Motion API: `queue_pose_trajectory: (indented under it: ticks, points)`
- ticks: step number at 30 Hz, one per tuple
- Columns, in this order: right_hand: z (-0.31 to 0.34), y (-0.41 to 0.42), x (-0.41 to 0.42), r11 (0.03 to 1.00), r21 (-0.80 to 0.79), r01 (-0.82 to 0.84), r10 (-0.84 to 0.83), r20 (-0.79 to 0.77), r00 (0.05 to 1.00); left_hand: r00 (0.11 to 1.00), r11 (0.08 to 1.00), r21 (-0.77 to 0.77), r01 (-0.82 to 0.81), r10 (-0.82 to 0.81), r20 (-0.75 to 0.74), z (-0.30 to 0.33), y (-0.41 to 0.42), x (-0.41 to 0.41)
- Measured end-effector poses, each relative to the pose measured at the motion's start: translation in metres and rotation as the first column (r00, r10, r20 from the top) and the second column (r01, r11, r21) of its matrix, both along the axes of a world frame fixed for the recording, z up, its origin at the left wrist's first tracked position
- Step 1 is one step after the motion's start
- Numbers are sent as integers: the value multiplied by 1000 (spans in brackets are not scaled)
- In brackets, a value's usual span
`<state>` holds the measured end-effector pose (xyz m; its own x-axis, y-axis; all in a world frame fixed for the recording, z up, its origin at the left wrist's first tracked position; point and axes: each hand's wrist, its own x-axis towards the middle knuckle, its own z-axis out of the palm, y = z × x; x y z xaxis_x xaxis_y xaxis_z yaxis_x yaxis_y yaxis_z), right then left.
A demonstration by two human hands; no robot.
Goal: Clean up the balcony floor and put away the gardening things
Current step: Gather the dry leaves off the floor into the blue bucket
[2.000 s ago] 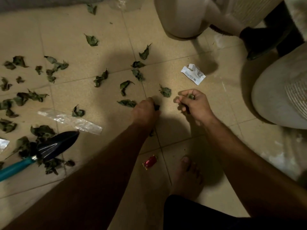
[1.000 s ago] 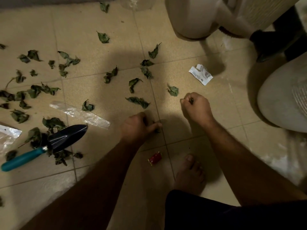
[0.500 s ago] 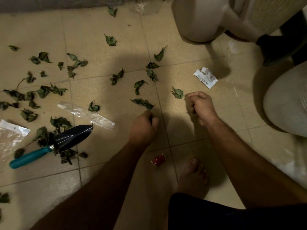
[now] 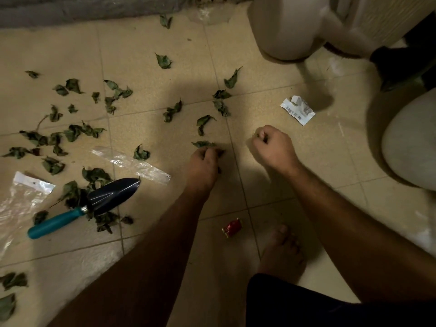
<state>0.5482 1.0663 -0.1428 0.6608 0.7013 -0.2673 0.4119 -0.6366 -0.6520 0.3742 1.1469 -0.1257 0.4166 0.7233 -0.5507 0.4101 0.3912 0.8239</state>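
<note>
Several dried green leaves (image 4: 172, 110) lie scattered over the beige tiled floor (image 4: 146, 48), thickest at the left. My left hand (image 4: 203, 166) is down on the floor, its curled fingers gripping gathered leaves and touching one dark leaf (image 4: 203, 144). My right hand (image 4: 273, 148) is a closed fist just right of it, with bits of leaf showing between the fingers. A trowel (image 4: 94, 201) with a black blade and teal handle lies on a leaf pile at the left.
A clear plastic strip (image 4: 132, 165) and a clear bag (image 4: 21, 201) lie left. A crumpled white wrapper (image 4: 297, 110) lies beyond my right hand, a red wrapper (image 4: 232, 227) near my bare foot (image 4: 280, 253). Pale round pots (image 4: 285, 31) stand top and right (image 4: 410, 142).
My left hand moved forward to the leaf ahead of it. My right fist closed on its leaves, and the leaf lying just beyond it no longer shows on the floor.
</note>
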Motion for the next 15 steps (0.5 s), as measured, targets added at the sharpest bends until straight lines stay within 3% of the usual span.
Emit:
queue_pose_trajectory:
  ticks: [2,4,6,10,15]
  points:
    - [13,-5,-9,985,88,151,-124,-260,958,998,997,75,-34,38,-50,-3,10,-3]
    - [28,-9,-19,952,120,282,-175,-544,821,991,982,188,-17,42,-131,-5,21,-6]
    - [39,-13,-23,937,113,330,-164,-692,703,966,939,335,81,10,-260,-5,31,-10]
    - [37,-11,-21,952,82,294,-153,-703,694,936,880,450,150,20,-350,-9,50,-20]
    - [10,13,-32,996,75,39,0,-468,884,945,876,466,125,38,-326,-11,55,-29]
